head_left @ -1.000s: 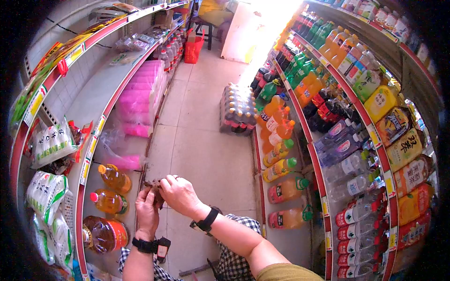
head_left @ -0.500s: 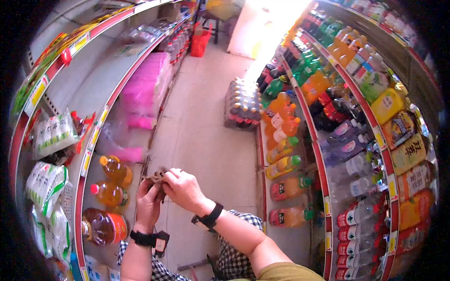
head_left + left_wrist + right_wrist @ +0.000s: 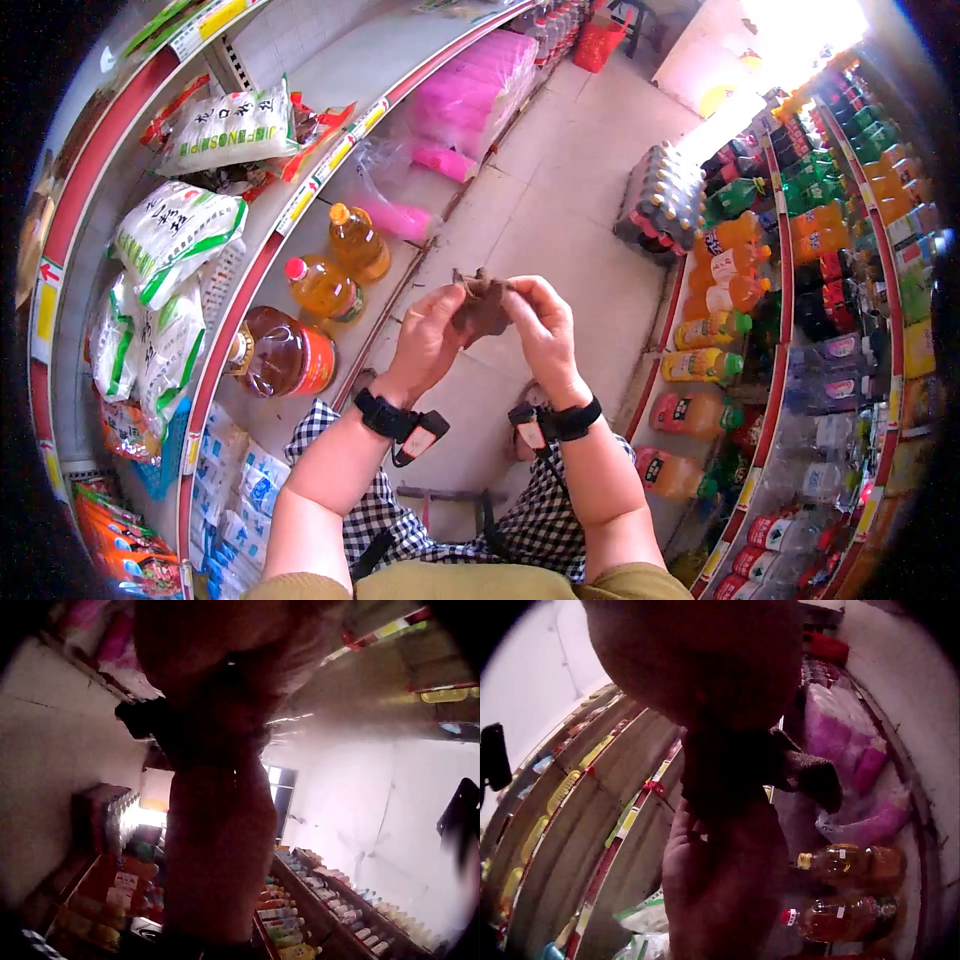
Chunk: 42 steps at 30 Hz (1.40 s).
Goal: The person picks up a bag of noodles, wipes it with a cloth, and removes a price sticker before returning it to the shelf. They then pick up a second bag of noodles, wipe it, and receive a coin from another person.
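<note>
A crumpled brown cloth [image 3: 481,306] hangs between both hands in the head view, above the aisle floor. The left hand [image 3: 428,335] pinches its left side between thumb and fingers; the right hand [image 3: 543,322] pinches its upper right edge. In the left wrist view the cloth [image 3: 142,718] is a dark shape between the hands. The right wrist view has the cloth [image 3: 814,780] sticking out beside the shadowed hands.
Oil bottles [image 3: 290,352], white bags [image 3: 178,240] and pink packs [image 3: 470,100] fill the left shelves. Drink bottles [image 3: 690,413] line the right shelves. A wrapped bottle pack [image 3: 660,200] and red basket [image 3: 600,42] stand on the floor [image 3: 545,215].
The head view has swung left and downward. Both hands now hold the cloth farther apart, spread between them, where they were close together before.
</note>
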Each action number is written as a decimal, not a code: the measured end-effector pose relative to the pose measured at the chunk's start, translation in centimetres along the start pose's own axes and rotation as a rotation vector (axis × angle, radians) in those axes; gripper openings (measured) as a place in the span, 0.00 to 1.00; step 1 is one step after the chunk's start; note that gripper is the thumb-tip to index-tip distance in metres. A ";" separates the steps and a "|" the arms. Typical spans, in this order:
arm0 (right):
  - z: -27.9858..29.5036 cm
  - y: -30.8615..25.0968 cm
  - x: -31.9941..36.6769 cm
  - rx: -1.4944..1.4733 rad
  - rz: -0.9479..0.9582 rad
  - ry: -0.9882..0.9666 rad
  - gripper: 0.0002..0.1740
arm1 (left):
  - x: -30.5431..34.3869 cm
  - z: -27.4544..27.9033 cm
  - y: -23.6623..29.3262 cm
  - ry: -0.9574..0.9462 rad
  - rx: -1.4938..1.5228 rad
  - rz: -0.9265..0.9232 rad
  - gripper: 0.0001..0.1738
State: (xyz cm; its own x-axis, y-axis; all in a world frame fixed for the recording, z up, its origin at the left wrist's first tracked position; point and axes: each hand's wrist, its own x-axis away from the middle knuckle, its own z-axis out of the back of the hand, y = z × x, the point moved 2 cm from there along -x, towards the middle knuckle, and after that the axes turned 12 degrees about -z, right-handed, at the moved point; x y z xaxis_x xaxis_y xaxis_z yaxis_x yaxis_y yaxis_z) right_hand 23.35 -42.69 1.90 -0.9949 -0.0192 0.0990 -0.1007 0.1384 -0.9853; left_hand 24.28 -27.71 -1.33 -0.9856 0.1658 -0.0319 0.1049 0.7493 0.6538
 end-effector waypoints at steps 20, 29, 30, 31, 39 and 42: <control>0.2 0.5 0.0 0.225 0.078 0.010 0.05 | 0.1 -0.3 1.5 -0.104 -0.567 -0.030 0.04; 0.4 0.1 -0.1 0.450 -0.061 0.046 0.06 | 0.5 -0.4 0.8 -0.175 -0.493 0.049 0.07; 0.3 0.1 0.0 0.314 -0.070 -0.005 0.07 | 0.5 -0.2 0.6 -0.106 -0.423 0.047 0.07; 0.2 0.1 0.0 0.178 -0.078 -0.055 0.07 | 0.4 -0.1 0.5 -0.037 -0.353 0.044 0.07; 0.8 0.4 -0.1 0.206 -0.117 -0.040 0.04 | 0.4 -1.0 1.1 -0.125 -0.333 -0.031 0.08; 0.8 0.6 0.0 0.385 -0.147 0.005 0.04 | 0.8 -1.4 0.8 -0.179 -0.428 -0.006 0.08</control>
State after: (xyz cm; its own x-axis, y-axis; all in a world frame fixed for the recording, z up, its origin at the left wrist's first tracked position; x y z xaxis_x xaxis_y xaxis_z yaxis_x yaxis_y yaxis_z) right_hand 23.33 -43.41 1.17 -0.9701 -0.0064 0.2426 -0.2336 -0.2463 -0.9406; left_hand 23.40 -27.89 0.21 -0.9439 0.2981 -0.1421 -0.0020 0.4250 0.9052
